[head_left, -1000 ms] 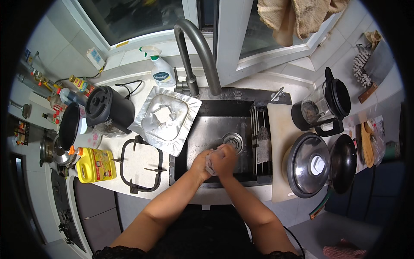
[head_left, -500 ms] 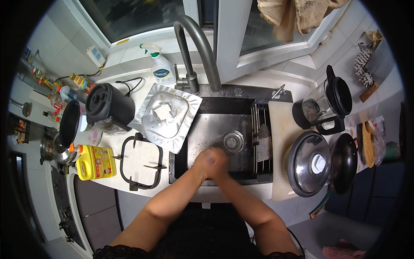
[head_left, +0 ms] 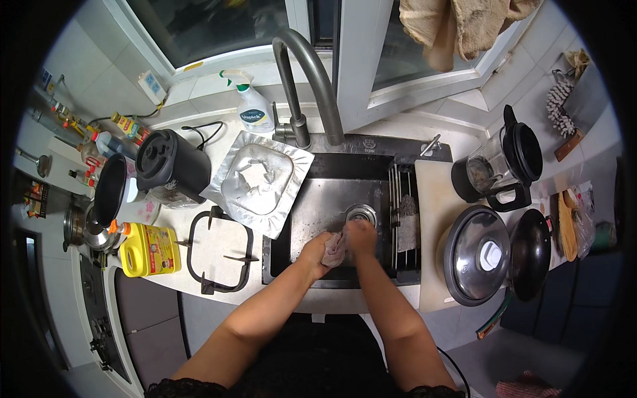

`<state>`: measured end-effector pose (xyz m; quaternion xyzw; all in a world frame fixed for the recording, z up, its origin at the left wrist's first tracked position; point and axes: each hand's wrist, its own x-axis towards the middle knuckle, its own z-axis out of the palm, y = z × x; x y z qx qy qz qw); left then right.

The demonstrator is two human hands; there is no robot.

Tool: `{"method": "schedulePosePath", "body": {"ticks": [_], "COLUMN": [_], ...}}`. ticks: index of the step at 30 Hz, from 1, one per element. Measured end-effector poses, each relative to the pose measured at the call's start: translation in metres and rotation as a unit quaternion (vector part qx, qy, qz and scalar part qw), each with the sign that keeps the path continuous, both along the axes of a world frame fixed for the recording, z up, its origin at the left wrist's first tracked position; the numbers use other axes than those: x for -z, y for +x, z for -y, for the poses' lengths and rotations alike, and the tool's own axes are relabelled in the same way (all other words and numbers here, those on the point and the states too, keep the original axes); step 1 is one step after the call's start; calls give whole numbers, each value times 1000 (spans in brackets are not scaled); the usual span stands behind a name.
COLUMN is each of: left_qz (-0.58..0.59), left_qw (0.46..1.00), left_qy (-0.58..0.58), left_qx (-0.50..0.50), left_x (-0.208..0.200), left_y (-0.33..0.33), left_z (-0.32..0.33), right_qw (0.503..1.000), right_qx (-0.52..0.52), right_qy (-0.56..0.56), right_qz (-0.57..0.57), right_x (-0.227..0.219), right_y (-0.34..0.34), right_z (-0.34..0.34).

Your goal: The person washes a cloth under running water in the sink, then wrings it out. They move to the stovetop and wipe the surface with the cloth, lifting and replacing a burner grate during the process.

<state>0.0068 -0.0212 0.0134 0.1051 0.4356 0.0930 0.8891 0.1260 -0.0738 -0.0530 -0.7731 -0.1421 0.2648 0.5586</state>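
Observation:
Over the near part of the dark sink [head_left: 298, 199], a crumpled greyish-pink cloth [head_left: 335, 249] is bunched between my hands. My left hand [head_left: 317, 255] is closed around its left side, with the thumb along the edge. My right hand [head_left: 361, 237] makes a fist at the cloth's other end, slightly smeared by motion; its fingertips are hidden. Just beyond that fist is the round metal drain [head_left: 361, 211], partly covered by it. The dark grey faucet [head_left: 305, 53] arches above the sink's far edge, with no water visible from it.
Foil stove liner [head_left: 255, 179] overlaps the sink's left rim, near a black burner grate [head_left: 249, 265] and a yellow jug [head_left: 149, 249]. A spray bottle [head_left: 253, 109] stands behind. A wire rack [head_left: 406, 219] spans the sink's right side, beside a cutting board [head_left: 428, 265] and a lidded pot [head_left: 474, 259].
My hands were clasped together at the sink's near edge. They have moved apart, the right one farther right and forward, and the cloth now shows between them.

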Motion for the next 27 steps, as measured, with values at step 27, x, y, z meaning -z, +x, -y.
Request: {"method": "schedulePosePath", "body": {"ticks": [27], "left_qz": [37], "left_qw": [995], "left_qy": [74], "left_qx": [53], "left_x": [-1], "left_y": [-29], "left_z": [-4], "right_qw": [824], "right_qx": [-80], "right_qy": [297], "right_qz": [-476], "right_x": [-91], "right_y": [-4], "right_z": [19]}}
